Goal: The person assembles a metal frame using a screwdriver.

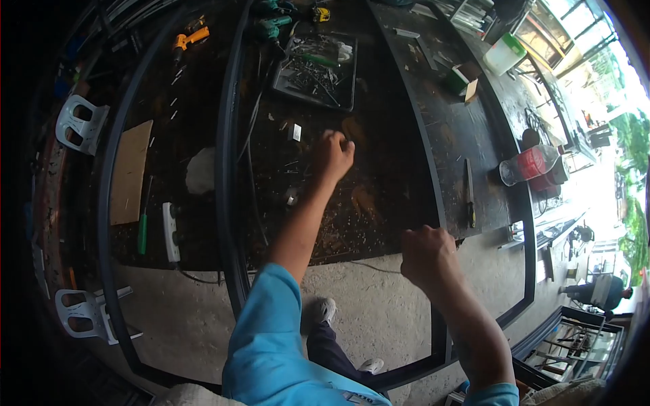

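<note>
Plainly stiff, long and unwieldy rather than heavy, the dark metal frame (225, 169) lies across the bench (379, 183), best gripped along a bar, as the right hand (426, 254) grips its near side, while the left hand (333, 154) hovers fisted, contents unclear.

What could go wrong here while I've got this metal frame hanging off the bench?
The dark metal frame overhangs the bench edge with only your right hand gripping it; it might slide toward your feet. Your left hand is fisted among loose screws and shavings, which could scratch bare skin. The power strip sits at the edge, and its cord could snag.
</note>
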The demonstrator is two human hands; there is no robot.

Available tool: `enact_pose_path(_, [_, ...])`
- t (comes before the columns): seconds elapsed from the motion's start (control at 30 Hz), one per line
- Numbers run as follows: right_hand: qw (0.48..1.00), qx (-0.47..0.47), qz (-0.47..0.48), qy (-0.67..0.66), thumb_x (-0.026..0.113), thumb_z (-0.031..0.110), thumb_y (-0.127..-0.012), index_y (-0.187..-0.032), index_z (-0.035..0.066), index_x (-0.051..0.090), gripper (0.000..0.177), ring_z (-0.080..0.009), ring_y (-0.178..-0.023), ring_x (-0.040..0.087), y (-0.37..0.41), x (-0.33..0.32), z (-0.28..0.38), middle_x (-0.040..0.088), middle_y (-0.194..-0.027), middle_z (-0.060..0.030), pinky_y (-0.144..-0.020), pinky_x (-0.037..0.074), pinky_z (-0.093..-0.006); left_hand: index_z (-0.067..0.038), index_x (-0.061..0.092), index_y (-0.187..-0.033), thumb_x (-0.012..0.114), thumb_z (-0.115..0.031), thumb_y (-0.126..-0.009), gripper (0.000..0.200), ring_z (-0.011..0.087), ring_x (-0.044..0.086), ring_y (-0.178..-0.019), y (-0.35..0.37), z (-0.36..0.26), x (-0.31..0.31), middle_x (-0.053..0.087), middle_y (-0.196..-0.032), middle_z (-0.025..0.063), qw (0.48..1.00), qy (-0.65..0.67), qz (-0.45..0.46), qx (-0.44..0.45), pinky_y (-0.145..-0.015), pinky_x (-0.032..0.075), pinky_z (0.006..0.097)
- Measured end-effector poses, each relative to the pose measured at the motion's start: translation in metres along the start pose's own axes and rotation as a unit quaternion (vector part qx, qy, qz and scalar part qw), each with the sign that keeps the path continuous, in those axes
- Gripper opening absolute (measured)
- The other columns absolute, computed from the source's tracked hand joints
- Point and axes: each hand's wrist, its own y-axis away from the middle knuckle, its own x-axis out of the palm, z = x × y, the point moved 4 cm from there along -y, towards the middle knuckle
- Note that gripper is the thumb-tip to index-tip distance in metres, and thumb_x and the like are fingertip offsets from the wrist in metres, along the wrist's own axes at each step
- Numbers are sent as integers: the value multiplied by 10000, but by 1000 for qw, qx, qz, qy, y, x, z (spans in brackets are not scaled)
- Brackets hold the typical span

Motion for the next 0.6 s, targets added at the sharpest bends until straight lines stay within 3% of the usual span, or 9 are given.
enact_pose_path(0.1, [1000,-22,-9,1,618,45,-709,-685,32,678,66,-279,-679,691,-4,5,12,660,-698,-160,-587,564,-347,-16,616,-903,659,-171,-778,203,346,575,-965,-39,21,23,583,-1012,163,999,-44,-7,-4,-824,477,420])
enact_pose_path(0.17, [1000,-18,6,-1,622,51,-711,-666,23,668,70,-264,-651,686,-9,2,14,651,-686,-174,-565,558,-345,-58,615,-1058,638,-219,-789,314,325,524,-1124,-62,24,35,562,-1180,145,977,-211,40,-1,-940,428,444])
enact_pose_path(0.2, [1000,-16,12,3,622,51,-711,-666,23,668,70,-264,-651,686,-10,0,13,651,-686,-174,-565,558,-345,-58,615,-1058,638,-219,-789,314,325,524,-1124,-66,27,42,562,-1180,145,978,-206,43,-6,-940,428,444])
enact_pose_path(0.27, [999,-4,38,9,593,36,-699,-783,39,668,112,-274,-626,666,-12,-2,7,643,-688,-152,-558,531,-358,-62,606,-1082,603,-203,-793,321,310,463,-1204,-71,27,49,537,-1240,134,953,-298,0,51,-996,362,507])
enact_pose_path(0.3, [999,-2,40,12,593,36,-699,-783,39,668,112,-274,-626,666,-10,3,2,643,-688,-152,-558,531,-358,-63,622,-1057,582,-192,-791,299,315,473,-1189,-77,23,44,551,-1220,140,952,-291,92,22,-994,337,563])
enact_pose_path(0.33, [1000,9,12,1,592,36,-710,-827,59,682,150,-272,-630,665,-5,9,-6,646,-702,-144,-567,531,-358,-63,622,-1057,582,-192,-791,299,315,473,-1189,-80,18,37,551,-1220,140,953,-288,91,22,-994,337,563])
enact_pose_path(0.4, [1000,21,-18,-6,591,36,-721,-871,79,696,189,-271,-633,664,4,13,-21,649,-715,-136,-575,531,-358,-100,646,-1073,555,-217,-827,288,278,504,-1155,-78,14,31,589,-1179,97,928,-326,177,-22,-1001,333,489])
enact_pose_path(0.57, [999,45,-12,-23,576,36,-782,-976,89,683,228,-264,-634,660,17,15,-24,667,-807,-126,-594,529,-373,-121,679,-981,539,-149,-816,218,291,540,-1085,-65,18,12,629,-1040,97,942,-301,137,-66,-972,333,525])
enact_pose_path(0.6, [999,49,1,-3,575,34,-785,-970,86,680,218,-264,-633,658,20,16,-23,668,-828,-130,-600,529,-377,-131,685,-950,538,-146,-820,197,290,554,-1064,-68,23,19,638,-1014,86,952,-292,91,-18,-973,330,524])
